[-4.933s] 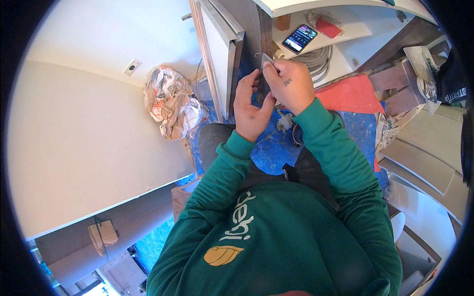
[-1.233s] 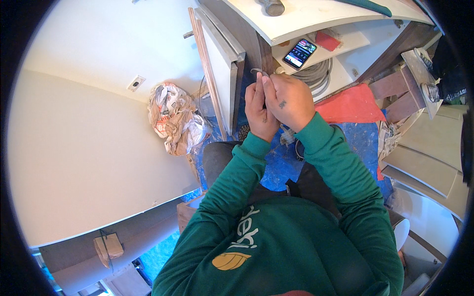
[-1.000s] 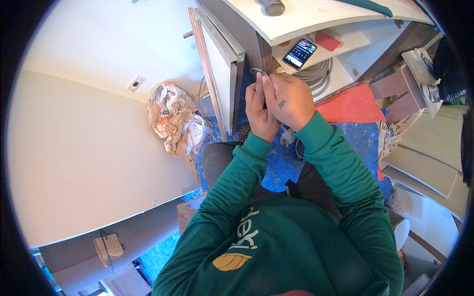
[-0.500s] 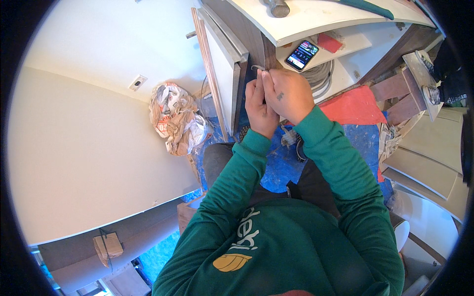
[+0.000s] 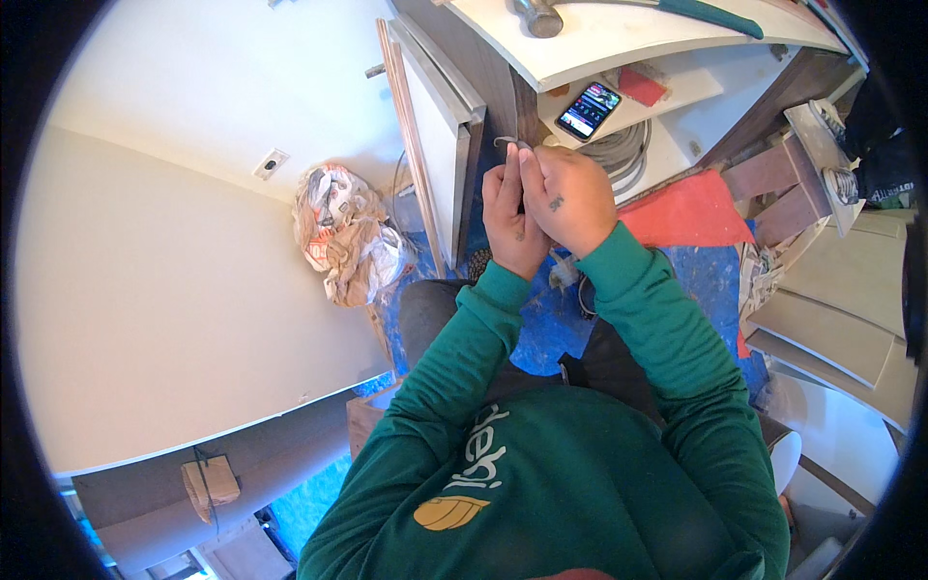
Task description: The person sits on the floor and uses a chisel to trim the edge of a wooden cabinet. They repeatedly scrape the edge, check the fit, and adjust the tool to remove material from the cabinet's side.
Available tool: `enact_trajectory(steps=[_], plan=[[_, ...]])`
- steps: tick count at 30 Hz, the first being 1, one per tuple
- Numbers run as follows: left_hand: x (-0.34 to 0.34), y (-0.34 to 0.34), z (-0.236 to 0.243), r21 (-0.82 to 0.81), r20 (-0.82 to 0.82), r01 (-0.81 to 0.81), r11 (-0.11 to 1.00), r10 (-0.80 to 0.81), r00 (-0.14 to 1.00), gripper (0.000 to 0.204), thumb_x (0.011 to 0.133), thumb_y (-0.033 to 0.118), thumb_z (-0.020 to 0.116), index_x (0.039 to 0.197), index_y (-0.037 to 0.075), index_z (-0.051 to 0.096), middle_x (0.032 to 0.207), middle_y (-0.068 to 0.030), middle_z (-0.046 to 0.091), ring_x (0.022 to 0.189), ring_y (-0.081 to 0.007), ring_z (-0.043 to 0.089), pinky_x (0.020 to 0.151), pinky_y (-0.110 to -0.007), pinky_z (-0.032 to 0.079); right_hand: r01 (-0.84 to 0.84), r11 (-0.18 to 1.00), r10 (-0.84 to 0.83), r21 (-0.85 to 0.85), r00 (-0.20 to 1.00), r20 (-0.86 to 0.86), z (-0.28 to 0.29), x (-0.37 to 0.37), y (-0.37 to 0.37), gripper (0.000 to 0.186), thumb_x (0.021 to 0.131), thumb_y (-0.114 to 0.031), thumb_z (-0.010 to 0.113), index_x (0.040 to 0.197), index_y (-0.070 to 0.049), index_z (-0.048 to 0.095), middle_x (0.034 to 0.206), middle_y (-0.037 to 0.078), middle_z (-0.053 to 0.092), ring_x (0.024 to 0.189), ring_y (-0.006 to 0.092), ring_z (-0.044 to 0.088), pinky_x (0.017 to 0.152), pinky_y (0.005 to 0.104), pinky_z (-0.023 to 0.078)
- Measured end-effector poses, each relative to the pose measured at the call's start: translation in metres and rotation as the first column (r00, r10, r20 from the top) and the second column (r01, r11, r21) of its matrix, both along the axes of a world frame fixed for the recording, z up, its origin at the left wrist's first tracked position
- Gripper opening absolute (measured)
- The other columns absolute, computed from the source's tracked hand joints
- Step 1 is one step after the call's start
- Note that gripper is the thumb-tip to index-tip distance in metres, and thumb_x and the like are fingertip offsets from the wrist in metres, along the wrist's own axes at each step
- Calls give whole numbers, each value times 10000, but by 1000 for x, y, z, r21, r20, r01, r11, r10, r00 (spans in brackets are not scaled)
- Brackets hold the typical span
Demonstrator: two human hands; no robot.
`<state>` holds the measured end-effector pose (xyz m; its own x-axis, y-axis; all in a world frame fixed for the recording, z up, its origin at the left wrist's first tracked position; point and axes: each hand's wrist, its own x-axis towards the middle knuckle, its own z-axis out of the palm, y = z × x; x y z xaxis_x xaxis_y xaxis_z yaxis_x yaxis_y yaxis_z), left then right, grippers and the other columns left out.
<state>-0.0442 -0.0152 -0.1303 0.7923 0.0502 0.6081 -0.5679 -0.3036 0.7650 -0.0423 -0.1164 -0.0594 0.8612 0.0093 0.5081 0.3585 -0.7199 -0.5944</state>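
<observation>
The left hand [image 5: 514, 220] has moved in, so it now sits snug against the right hand [image 5: 577, 200]. About five seconds ago there was a gap between them, with the left fingers spread. The thin grey strip [image 5: 506, 141] is up at the fingertips, and its bent end pokes out past them, away from the body. Back then, a wider flat bit of grey showed there too; now only the little hook shows (the rest must be tucked behind the fingers).

The right hand is closed, and it seems to be pinching the strip. The left hand is curled up beside it, its fingers touching the right thumb. I cannot tell if it is pinching the strip as well, because the fingers hide that spot. To me, the change means both hands are now busy with this one small thing.

More of the white top board [image 5: 619, 50] shows now, with the hammer [image 5: 543, 19] lying on it, because the view has tipped. Under that board, the phone [image 5: 588, 110] lies on the shelf in the same place, with the grey coil [image 5: 628, 158] just beside the right hand in the picture.
</observation>
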Motion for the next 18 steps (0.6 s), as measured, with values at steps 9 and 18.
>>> enact_trajectory(steps=[9, 18], plan=[[5, -1, -3, -6, 66, 6, 1000, -6, 998, 562, 951, 126, 618, 1482, 11, 477, 1129, -159, 592, 999, -258, 594, 879, -339, 493, -12, 1000, 12, 8, 1000, 26, 6, 1, -1, 376, 994, -297, 529, 734, -36, 603, 705, 193, 632, 622, 419, 629, 585, 525, 511], [7, 0, -1, -2, 38, 10, 1000, -10, 999, 565, 960, 157, 612, 1481, -9, 467, 1131, -174, 590, 1021, -268, 591, 900, -342, 487, -34, 999, 35, -7, 999, 28, 5, 9, -2, 389, 988, -298, 541, 710, -33, 607, 704, 199, 639, 624, 409, 645, 580, 510, 521]])
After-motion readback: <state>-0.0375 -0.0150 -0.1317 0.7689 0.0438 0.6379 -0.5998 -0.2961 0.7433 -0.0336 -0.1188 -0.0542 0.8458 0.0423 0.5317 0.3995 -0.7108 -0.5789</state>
